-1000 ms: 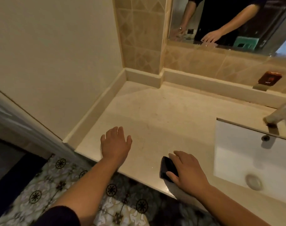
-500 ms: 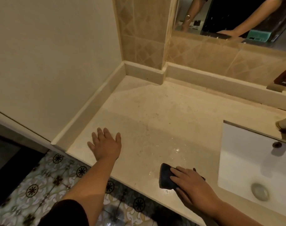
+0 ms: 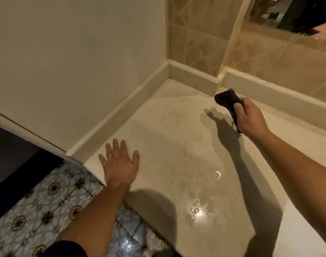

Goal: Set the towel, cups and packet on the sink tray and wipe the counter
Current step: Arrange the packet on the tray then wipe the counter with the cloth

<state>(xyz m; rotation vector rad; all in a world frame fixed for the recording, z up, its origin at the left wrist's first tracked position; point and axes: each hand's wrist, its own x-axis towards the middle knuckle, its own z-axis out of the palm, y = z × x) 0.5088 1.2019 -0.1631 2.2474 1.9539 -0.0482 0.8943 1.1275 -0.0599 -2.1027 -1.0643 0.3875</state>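
Observation:
My right hand [image 3: 250,117] is shut on a dark cloth [image 3: 228,100], holding it a little above the beige stone counter [image 3: 158,130] near the back corner. The cloth hangs from my fingers and casts a shadow on the stone. My left hand [image 3: 120,162] lies flat, fingers spread, on the counter's front left corner. Wet streaks and droplets [image 3: 199,210] shine on the counter near the front edge. No towel, cups, packet or tray are in view.
A plain wall [image 3: 75,62] borders the counter on the left, with a raised stone lip [image 3: 125,108] along it. Tan tiles [image 3: 195,39] and a mirror [image 3: 292,13] stand behind. The white sink edge [image 3: 307,229] shows at the bottom right. Patterned floor tiles [image 3: 47,201] lie below.
My right hand lifted the dark cloth off the front edge of the counter and carried it toward the back corner. My left hand stayed flat at the front left corner. The view swung left.

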